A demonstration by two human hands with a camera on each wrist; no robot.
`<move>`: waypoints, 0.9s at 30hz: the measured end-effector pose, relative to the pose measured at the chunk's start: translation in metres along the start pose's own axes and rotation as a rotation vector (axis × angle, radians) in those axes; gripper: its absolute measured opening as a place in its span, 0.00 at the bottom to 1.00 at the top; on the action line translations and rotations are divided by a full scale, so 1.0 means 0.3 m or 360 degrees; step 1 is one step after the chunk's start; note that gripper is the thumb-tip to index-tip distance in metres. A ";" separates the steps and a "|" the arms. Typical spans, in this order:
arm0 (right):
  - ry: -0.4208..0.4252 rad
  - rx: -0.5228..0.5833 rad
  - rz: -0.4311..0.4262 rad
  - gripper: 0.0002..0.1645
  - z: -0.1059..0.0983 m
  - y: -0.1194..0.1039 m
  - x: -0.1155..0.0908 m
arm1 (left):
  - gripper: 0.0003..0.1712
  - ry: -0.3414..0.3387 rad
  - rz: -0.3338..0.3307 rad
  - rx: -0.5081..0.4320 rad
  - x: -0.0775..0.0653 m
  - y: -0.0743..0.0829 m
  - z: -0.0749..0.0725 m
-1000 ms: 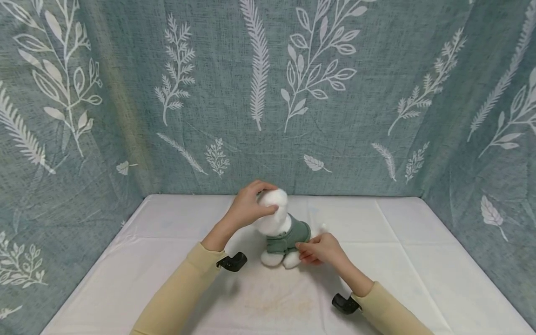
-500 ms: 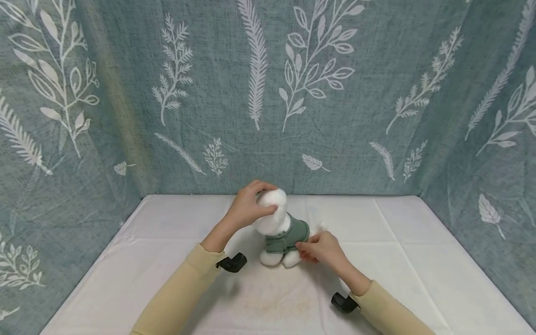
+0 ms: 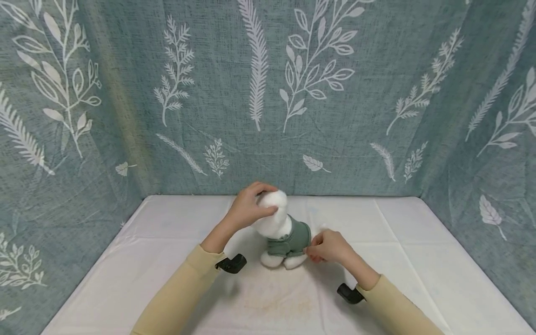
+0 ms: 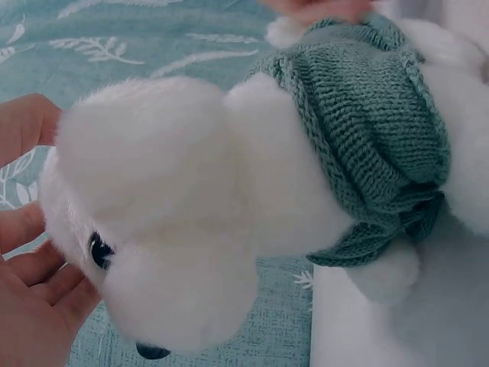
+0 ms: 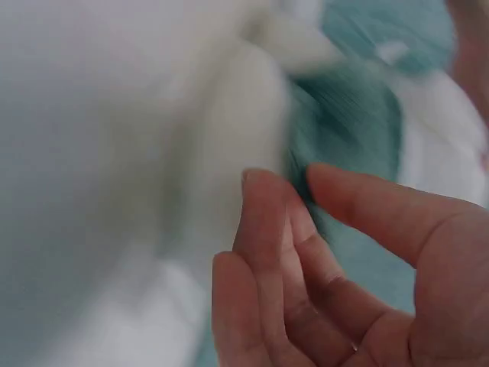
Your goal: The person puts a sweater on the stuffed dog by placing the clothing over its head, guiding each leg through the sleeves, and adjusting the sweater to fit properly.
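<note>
A white plush dog [image 3: 274,228] in a green knitted sweater [image 3: 298,237] sits on the table, feet toward me. My left hand [image 3: 247,207] grips its head from the left, thumb on the near side and fingers over the top. One dark eye [image 4: 99,251] and part of the black nose [image 4: 153,352] show in the left wrist view. At the dog's rear, my right hand [image 3: 331,246] pinches the sweater's lower hem between thumb and fingertips. The knit [image 5: 351,115] is blurred beside those fingertips in the right wrist view. The right hand covers part of the dog's hindquarters.
A white cloth [image 3: 167,260] with fold lines covers the table, with a faint brownish stain [image 3: 276,302] in front of the dog. A blue-green leaf-patterned curtain [image 3: 234,93] closes off the back and both sides. Each wrist carries a small black camera [image 3: 232,264].
My right hand has shifted a little to the right, drawing the sweater's hem with it over the dog's rear. The left hand keeps its hold on the head.
</note>
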State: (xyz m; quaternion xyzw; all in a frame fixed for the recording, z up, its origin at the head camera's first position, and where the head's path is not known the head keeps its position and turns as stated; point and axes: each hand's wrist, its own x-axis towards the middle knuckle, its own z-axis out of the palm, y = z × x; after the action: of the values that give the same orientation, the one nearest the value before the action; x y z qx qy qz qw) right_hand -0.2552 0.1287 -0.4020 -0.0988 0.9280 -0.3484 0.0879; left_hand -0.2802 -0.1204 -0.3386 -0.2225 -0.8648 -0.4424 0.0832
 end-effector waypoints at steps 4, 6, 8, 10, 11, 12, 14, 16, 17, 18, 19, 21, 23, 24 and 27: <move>0.0105 0.0004 -0.0027 0.10 -0.073 -0.039 0.071 | 0.23 -0.0002 -0.0012 -0.0005 -0.001 -0.006 -0.003; 0.0114 0.0029 -0.0077 0.09 -0.092 -0.046 0.120 | 0.23 0.0004 -0.0012 -0.0011 -0.001 -0.008 -0.003; 0.0033 0.0087 -0.0099 0.10 -0.095 -0.042 0.171 | 0.22 0.0004 -0.0005 -0.0021 -0.002 -0.008 -0.002; -0.0105 0.0129 -0.0084 0.12 -0.094 -0.036 0.215 | 0.22 0.0001 0.0002 -0.0030 -0.003 -0.007 0.000; -0.0175 0.0150 -0.0075 0.13 -0.091 -0.031 0.233 | 0.22 -0.0003 0.0004 -0.0033 -0.004 -0.007 0.000; -0.0233 0.0171 -0.0057 0.14 -0.089 -0.028 0.249 | 0.22 -0.0007 0.0004 -0.0038 -0.005 -0.006 0.001; -0.0308 0.0194 -0.0051 0.14 -0.087 -0.021 0.271 | 0.22 -0.0010 0.0005 -0.0041 -0.006 -0.005 0.002; -0.0343 0.0221 -0.0054 0.14 -0.084 -0.016 0.285 | 0.22 -0.0003 0.0007 -0.0038 -0.006 -0.003 0.003; -0.0350 0.0241 -0.0054 0.14 -0.082 -0.013 0.290 | 0.22 0.0000 0.0007 -0.0035 -0.006 -0.002 0.004; -0.0350 0.0257 -0.0049 0.13 -0.079 -0.011 0.292 | 0.22 0.0001 0.0013 -0.0033 -0.008 -0.001 0.004; -0.0337 0.0268 -0.0038 0.13 -0.075 -0.010 0.294 | 0.22 0.0002 0.0012 -0.0032 -0.009 0.001 0.004; -0.0284 0.0256 0.0015 0.12 -0.062 -0.007 0.294 | 0.21 0.0000 0.0004 -0.0030 -0.012 0.004 0.004; -0.0208 0.0214 0.0085 0.11 -0.049 -0.006 0.292 | 0.22 -0.0001 0.0002 -0.0021 -0.014 0.005 0.005; -0.0168 0.0185 0.0120 0.10 -0.043 -0.006 0.289 | 0.22 0.0000 0.0004 -0.0016 -0.014 0.006 0.005; -0.0092 0.0143 0.0213 0.10 -0.030 -0.005 0.284 | 0.22 -0.0001 0.0013 -0.0006 -0.010 0.005 0.007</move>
State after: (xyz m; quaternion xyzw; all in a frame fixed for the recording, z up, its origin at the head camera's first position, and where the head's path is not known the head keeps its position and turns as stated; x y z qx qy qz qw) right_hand -0.3392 0.1126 -0.4024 -0.0426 0.9130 -0.3802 0.1419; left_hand -0.2766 -0.1189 -0.3400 -0.2264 -0.8630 -0.4437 0.0845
